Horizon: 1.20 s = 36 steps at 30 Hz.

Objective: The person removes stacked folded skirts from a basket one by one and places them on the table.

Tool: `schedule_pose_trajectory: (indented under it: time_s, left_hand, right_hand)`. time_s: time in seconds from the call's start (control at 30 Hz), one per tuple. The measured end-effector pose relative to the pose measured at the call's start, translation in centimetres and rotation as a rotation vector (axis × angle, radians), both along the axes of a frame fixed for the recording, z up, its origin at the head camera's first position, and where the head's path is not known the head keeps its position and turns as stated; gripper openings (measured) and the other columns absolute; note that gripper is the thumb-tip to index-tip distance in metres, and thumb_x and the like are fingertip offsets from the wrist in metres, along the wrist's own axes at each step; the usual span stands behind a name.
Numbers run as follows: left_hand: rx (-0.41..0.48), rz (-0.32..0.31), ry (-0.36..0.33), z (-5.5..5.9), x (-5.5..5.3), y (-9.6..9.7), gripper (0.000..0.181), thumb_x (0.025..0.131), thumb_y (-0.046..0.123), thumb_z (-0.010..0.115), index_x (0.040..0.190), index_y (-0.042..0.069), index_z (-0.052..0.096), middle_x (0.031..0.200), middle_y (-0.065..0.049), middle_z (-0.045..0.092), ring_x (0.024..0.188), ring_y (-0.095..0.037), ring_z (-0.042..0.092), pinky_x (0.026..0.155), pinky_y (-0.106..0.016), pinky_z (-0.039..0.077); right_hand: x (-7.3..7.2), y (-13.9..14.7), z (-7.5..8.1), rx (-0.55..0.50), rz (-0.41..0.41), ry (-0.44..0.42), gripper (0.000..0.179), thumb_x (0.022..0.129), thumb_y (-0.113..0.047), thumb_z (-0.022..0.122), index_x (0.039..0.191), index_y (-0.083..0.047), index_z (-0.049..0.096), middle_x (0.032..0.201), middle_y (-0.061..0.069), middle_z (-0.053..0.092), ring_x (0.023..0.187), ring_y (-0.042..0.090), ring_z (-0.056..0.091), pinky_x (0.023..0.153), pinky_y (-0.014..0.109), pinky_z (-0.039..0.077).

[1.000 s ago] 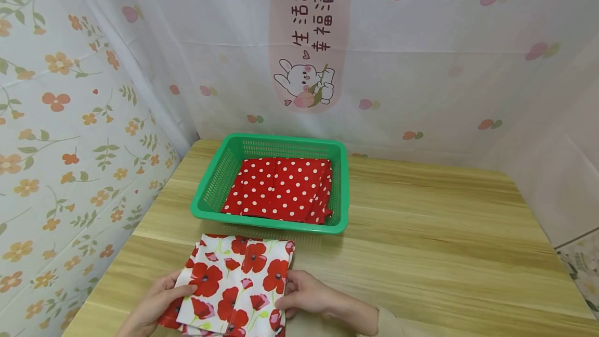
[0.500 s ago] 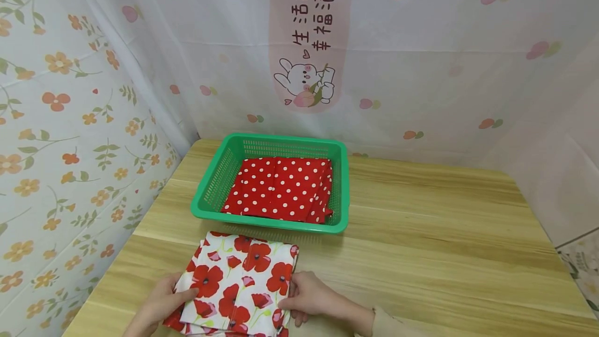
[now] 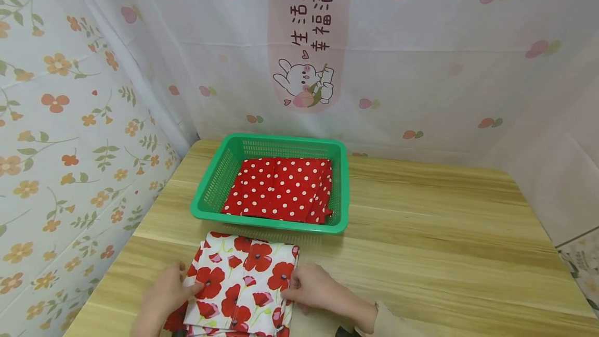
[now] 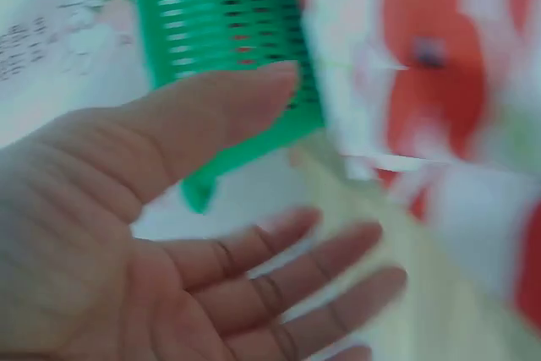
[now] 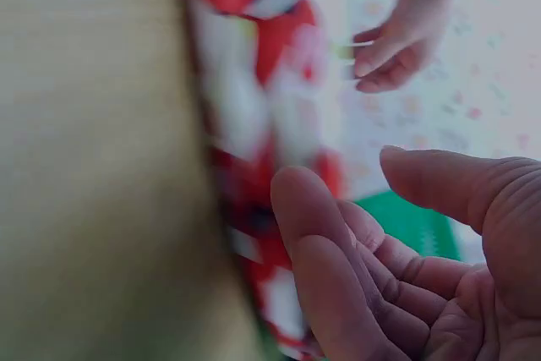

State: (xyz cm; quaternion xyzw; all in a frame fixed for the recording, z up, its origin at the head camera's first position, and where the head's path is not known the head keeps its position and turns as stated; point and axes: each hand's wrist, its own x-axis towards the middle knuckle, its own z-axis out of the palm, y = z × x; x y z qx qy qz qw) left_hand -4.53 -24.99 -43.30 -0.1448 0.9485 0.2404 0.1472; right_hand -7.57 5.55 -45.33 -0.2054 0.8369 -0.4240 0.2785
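A folded cloth printed with red poppies on white (image 3: pixel 234 280) lies on the table at the front, its layers showing along the left and lower edges. At its left edge is my left hand (image 3: pixel 165 295), blurred in the head view. In the left wrist view the fingers (image 4: pixel 321 276) are spread and loose, with the thumb apart from them and nothing between. My right hand (image 3: pixel 314 286) is at the cloth's right edge. The right wrist view has its thumb standing away from the fingers (image 5: pixel 325 285), which are close beside the cloth's edge; contact is unclear.
Behind the cloth stands a green plastic basket (image 3: pixel 343 191) with slotted walls. Folded red cloth with white dots (image 3: pixel 281 189) lies in it. The wooden table (image 3: pixel 444 238) extends to the right. Printed curtains (image 3: pixel 421 66) hang at the back and left.
The poppy cloth has shifted slightly right and away from me. Both hands moved with it, and their fingers have come loose from its edges.
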Motion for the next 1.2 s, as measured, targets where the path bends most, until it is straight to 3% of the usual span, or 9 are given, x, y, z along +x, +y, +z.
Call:
schedule_pose_trajectory:
  time_s: [0.1, 0.27, 0.37, 0.5, 0.6, 0.8, 1.03, 1.1, 1.2]
  left_hand:
    - [0.075, -0.024, 0.143, 1.8, -0.8, 0.3, 0.045, 0.078, 0.023, 0.075, 0.102, -0.009, 0.055, 0.086, -0.012, 0.062, 0.075, -0.023, 0.058, 0.063, -0.036, 0.051]
    - [0.191, -0.103, 0.55, 4.5, -3.0, 0.8, 0.017, 0.081, 0.005, 0.07, 0.094, -0.005, 0.063, 0.081, -0.008, 0.065, 0.071, -0.017, 0.06, 0.062, -0.025, 0.05]
    - [0.22, -0.15, 0.666, 5.3, -4.8, 1.2, 0.013, 0.082, 0.002, 0.068, 0.093, -0.004, 0.064, 0.082, -0.009, 0.066, 0.071, -0.016, 0.061, 0.064, -0.02, 0.05]
    - [0.278, -0.171, 0.614, 6.0, -7.3, 1.8, 0.018, 0.087, 0.008, 0.064, 0.1, -0.004, 0.063, 0.09, -0.013, 0.067, 0.08, -0.024, 0.062, 0.068, -0.024, 0.05]
    - [0.308, -0.187, 0.552, 6.6, -9.2, 2.0, 0.023, 0.09, 0.012, 0.061, 0.105, -0.005, 0.061, 0.096, -0.017, 0.066, 0.086, -0.029, 0.062, 0.072, -0.032, 0.049]
    - [0.369, -0.177, 0.396, 7.6, -13.2, 3.0, 0.033, 0.093, 0.016, 0.057, 0.115, -0.009, 0.056, 0.11, -0.024, 0.06, 0.099, -0.034, 0.056, 0.081, -0.039, 0.047]
    - [0.34, -0.13, 0.202, 7.5, -17.0, 4.3, 0.045, 0.093, 0.022, 0.054, 0.124, -0.011, 0.05, 0.123, -0.027, 0.051, 0.109, -0.038, 0.05, 0.091, -0.046, 0.044]
    - [0.316, -0.115, 0.165, 7.5, -18.0, 4.6, 0.044, 0.092, 0.023, 0.055, 0.121, -0.01, 0.051, 0.118, -0.024, 0.052, 0.103, -0.034, 0.05, 0.089, -0.045, 0.045]
    - [0.291, -0.095, 0.122, 7.2, -19.5, 5.1, 0.027, 0.09, 0.022, 0.058, 0.085, -0.005, 0.057, 0.079, -0.011, 0.053, 0.07, -0.02, 0.046, 0.067, -0.034, 0.045]
  right_hand:
    - [-1.0, 0.7, 2.0, -0.068, 0.017, 0.109, 0.023, 0.082, -0.02, 0.072, 0.064, -0.012, 0.059, 0.048, -0.003, 0.054, 0.042, 0.013, 0.056, 0.043, 0.017, 0.037]
    - [-3.3, 2.0, 5.1, -0.228, 0.012, 0.229, 0.011, 0.085, -0.013, 0.068, 0.079, -0.005, 0.065, 0.061, 0.004, 0.062, 0.051, 0.02, 0.062, 0.051, 0.021, 0.048]
    - [-4.9, 2.5, 5.9, -0.276, -0.039, 0.285, 0.01, 0.086, -0.011, 0.067, 0.085, -0.001, 0.065, 0.069, 0.006, 0.065, 0.056, 0.018, 0.063, 0.052, 0.022, 0.05]
    - [-7.2, 2.8, 6.7, -0.294, -0.149, 0.352, 0.015, 0.085, -0.01, 0.067, 0.093, 0.003, 0.063, 0.08, 0.008, 0.066, 0.067, 0.018, 0.064, 0.059, 0.023, 0.052]
    - [-8.7, 2.8, 7.5, -0.262, -0.22, 0.339, 0.025, 0.085, -0.011, 0.066, 0.103, 0.004, 0.06, 0.095, 0.013, 0.065, 0.082, 0.024, 0.064, 0.071, 0.029, 0.054]
    - [-11.9, 2.6, 8.3, -0.136, -0.331, 0.157, 0.055, 0.086, -0.019, 0.065, 0.132, 0.003, 0.044, 0.13, 0.019, 0.049, 0.118, 0.036, 0.048, 0.092, 0.046, 0.046]
    - [-15.0, 2.0, 7.3, -0.034, -0.385, -0.006, 0.071, 0.087, -0.024, 0.061, 0.143, 0.003, 0.027, 0.143, 0.022, 0.034, 0.127, 0.037, 0.037, 0.099, 0.053, 0.037]
    - [-15.7, 1.9, 7.2, -0.038, -0.411, -0.046, 0.073, 0.088, -0.024, 0.059, 0.144, 0.004, 0.022, 0.145, 0.023, 0.029, 0.13, 0.038, 0.032, 0.103, 0.053, 0.033]
    - [-16.7, 2.0, 7.1, -0.062, -0.451, -0.097, 0.073, 0.09, -0.022, 0.056, 0.145, 0.007, 0.018, 0.145, 0.023, 0.027, 0.131, 0.038, 0.03, 0.105, 0.051, 0.031]
